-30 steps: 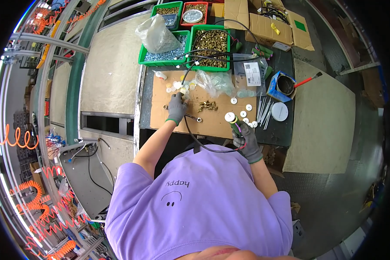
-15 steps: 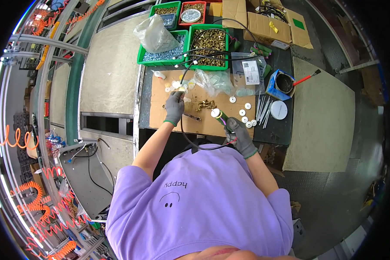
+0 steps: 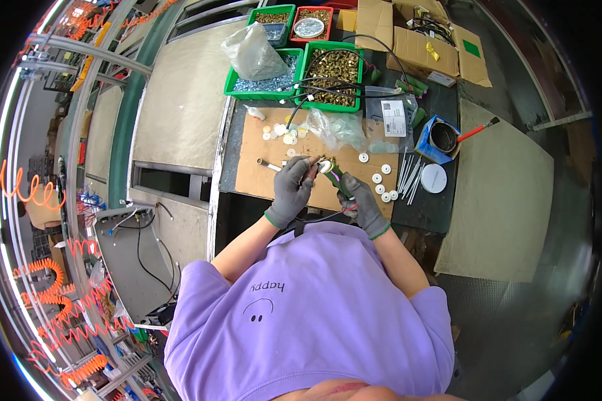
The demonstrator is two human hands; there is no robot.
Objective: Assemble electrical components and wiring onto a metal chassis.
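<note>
My right hand (image 3: 364,203), in a grey glove, is wrapped round a green cylindrical part (image 3: 335,179) with a purple stripe and a white round end. My left hand (image 3: 291,195), also gloved in grey, has its thumb and fingers pinched together right beside that white end. What they hold, if anything, is too small to make out. A thin black cable with a reddish piece (image 3: 350,208) hangs below my right hand. Next to my left hand, a metal wrench-like tool (image 3: 267,164) lies on a cardboard sheet (image 3: 251,144), partly hidden by the glove.
Yellowish discs (image 3: 289,139), a clear plastic bag (image 3: 338,128) and white discs (image 3: 377,178) lie farther off. Behind stand green bins (image 3: 328,105) of brass and silvery pieces, with black cables across them. White rods (image 3: 408,175), a round white lid (image 3: 433,178) and a blue box (image 3: 427,148) with a brush are at right.
My left hand has moved right and nearer, from the yellowish discs to the white end of the green part. My right hand keeps its grip. The whole view has shifted slightly.
</note>
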